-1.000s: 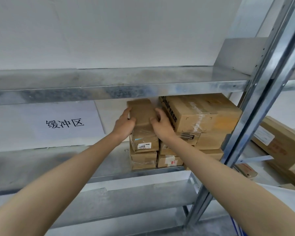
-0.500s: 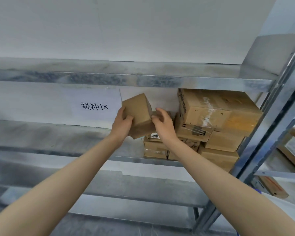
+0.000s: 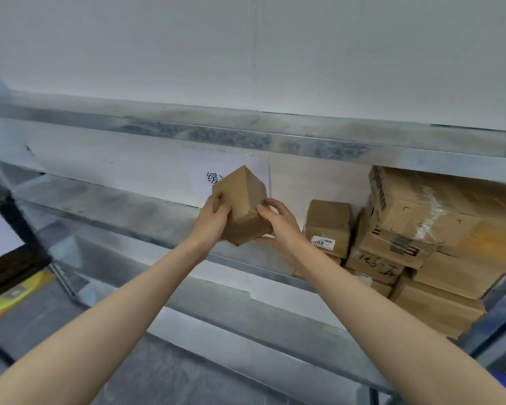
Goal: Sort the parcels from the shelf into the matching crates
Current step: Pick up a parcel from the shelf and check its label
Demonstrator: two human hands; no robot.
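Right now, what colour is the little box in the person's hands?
Plain brown cardboard: the little box, seen best in the head view.

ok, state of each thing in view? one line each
small parcel: tilted, held in the air by both hands.
left-hand grip: holds its left side.
right-hand grip: holds its right side.
labelled parcel: upright, on the parcel stack.
large taped box: shut, topping that stack.
paper sign: partly hidden behind the small parcel.

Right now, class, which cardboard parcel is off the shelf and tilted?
The small plain parcel gripped between the left hand and right hand; the other parcels sit stacked on the shelf.
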